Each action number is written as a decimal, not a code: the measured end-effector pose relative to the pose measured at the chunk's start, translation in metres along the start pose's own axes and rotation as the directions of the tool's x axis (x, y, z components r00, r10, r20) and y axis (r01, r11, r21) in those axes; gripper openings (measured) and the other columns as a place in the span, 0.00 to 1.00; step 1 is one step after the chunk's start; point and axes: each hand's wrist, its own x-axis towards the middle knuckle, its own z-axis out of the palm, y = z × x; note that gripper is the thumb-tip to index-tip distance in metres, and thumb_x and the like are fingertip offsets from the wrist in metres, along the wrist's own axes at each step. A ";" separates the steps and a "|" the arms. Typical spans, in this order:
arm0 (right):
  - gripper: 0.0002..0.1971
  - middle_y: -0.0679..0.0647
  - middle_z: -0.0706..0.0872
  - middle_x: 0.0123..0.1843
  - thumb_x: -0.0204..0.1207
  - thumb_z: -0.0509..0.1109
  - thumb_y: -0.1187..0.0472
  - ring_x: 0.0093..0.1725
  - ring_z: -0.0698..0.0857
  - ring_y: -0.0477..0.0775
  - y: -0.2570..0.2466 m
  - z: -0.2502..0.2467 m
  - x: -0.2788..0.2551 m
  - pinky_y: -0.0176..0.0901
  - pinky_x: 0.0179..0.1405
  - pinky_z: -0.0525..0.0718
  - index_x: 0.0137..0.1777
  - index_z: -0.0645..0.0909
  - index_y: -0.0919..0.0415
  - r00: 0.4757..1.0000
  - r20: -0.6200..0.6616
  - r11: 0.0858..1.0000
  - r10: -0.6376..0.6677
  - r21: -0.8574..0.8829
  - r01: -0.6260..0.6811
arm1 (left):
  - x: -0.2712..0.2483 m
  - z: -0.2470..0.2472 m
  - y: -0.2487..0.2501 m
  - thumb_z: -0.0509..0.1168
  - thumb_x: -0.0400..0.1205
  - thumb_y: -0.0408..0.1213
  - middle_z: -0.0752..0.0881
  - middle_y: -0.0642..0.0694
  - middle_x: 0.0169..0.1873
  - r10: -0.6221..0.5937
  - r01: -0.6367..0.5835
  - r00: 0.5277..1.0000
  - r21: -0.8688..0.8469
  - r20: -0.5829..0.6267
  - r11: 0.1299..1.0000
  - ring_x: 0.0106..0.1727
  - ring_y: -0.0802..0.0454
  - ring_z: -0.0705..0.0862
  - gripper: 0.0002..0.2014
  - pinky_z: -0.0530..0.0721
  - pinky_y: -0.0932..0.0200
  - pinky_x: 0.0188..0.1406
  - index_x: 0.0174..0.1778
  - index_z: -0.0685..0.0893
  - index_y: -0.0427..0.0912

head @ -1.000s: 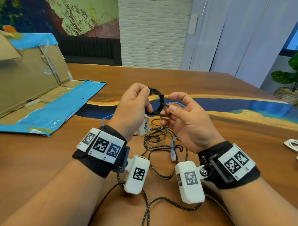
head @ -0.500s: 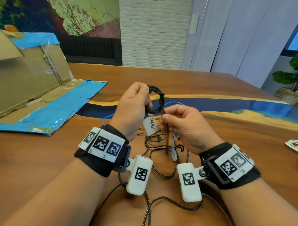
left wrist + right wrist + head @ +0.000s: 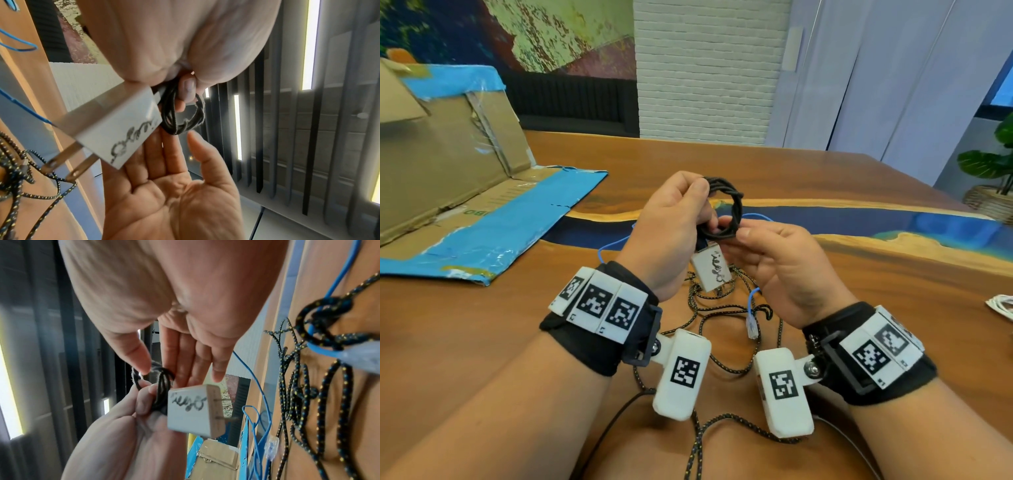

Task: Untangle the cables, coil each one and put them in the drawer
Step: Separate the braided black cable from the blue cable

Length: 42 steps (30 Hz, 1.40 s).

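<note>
- Nearest the body, a loose black braided cable flecked with yellow (image 3: pixel 709 308) is spread in tangled loops on the brown wooden table with a blue resin strip (image 3: pixel 859 192), below and between the wrists.
- A thin blue network cable with a clear plug (image 3: pixel 751 322) is threaded through that tangle.
- Above it, a small coil of black cable (image 3: pixel 726 209) is pinched by the left hand (image 3: pixel 667 233), thumb and curled fingers closed round the coil's near side.
- A white rectangular wall charger marked with black scribble (image 3: pixel 711 270) hangs from the coil, just below the grip (two metal prongs pointing away from it).
- The right hand (image 3: pixel 784 270) is held with fingers extended; the coil's lower edge is touched by its thumb tip and fingertips.
- Farther left, a flattened brown cardboard box with blue tape (image 3: pixel 465 205) lies on the table.
</note>
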 end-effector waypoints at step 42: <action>0.04 0.61 0.88 0.46 0.81 0.70 0.68 0.33 0.87 0.59 0.000 -0.011 -0.001 0.45 0.25 0.85 0.49 0.84 0.59 0.973 0.206 0.991 0.109 -0.098 -0.090 | 0.008 -0.017 -0.011 0.77 0.78 0.27 0.79 0.38 0.42 -0.020 0.031 0.997 0.148 -0.073 0.989 0.42 0.41 0.85 0.13 0.90 0.54 0.37 0.45 0.76 0.40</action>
